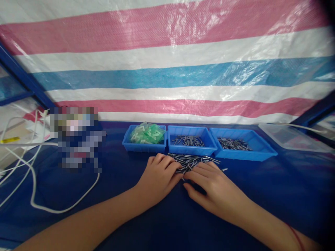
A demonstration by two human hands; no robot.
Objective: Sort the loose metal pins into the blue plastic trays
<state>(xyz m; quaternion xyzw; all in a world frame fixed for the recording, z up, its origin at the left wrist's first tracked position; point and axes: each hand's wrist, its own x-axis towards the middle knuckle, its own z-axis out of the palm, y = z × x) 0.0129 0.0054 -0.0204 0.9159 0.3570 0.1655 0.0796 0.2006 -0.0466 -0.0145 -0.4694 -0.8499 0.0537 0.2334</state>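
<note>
A loose pile of thin metal pins (190, 159) lies on the dark blue tabletop in front of the trays. My left hand (161, 176) rests at the pile's left side with its fingers curled, thumb and index finger together at the near edge; whatever is between them is hidden. My right hand (211, 183) reaches over the pile's right side, fingers stretched onto the pins and thumb apart. A small pin end shows between the two hands. Behind the pile, the middle blue tray (192, 150) and the right blue tray (243, 155) both contain similar pins.
The left blue tray (145, 148) holds green and clear plastic bags with small white pieces. A clear plastic lid (290, 137) lies at the back right. White cables (47, 209) loop across the left side beside a blurred area. A striped sheet (167, 76) hangs behind.
</note>
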